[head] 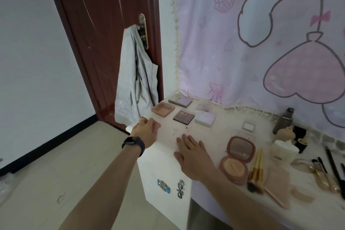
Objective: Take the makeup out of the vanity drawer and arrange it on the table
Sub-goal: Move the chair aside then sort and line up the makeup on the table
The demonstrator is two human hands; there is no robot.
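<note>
Makeup lies spread over the white vanity table [220,130]. Several eyeshadow palettes [183,117] sit in rows at the far left corner. An open pink compact with a mirror [238,157] lies in the middle, gold-handled brushes [256,172] beside it. My left hand [147,129] rests on the table's left front corner, fingers relaxed, holding nothing. Flat on the tabletop near its front edge, my right hand [190,155] has its fingers straight. The white drawer front [164,170] below carries two decorative knobs [179,188] and looks closed.
Bottles and jars [285,136] stand at the table's back right, with pencils and more brushes [332,172] at the right edge. A grey garment [134,80] hangs from the dark red door's handle on the left. A pink cartoon cloth [261,43] covers the wall.
</note>
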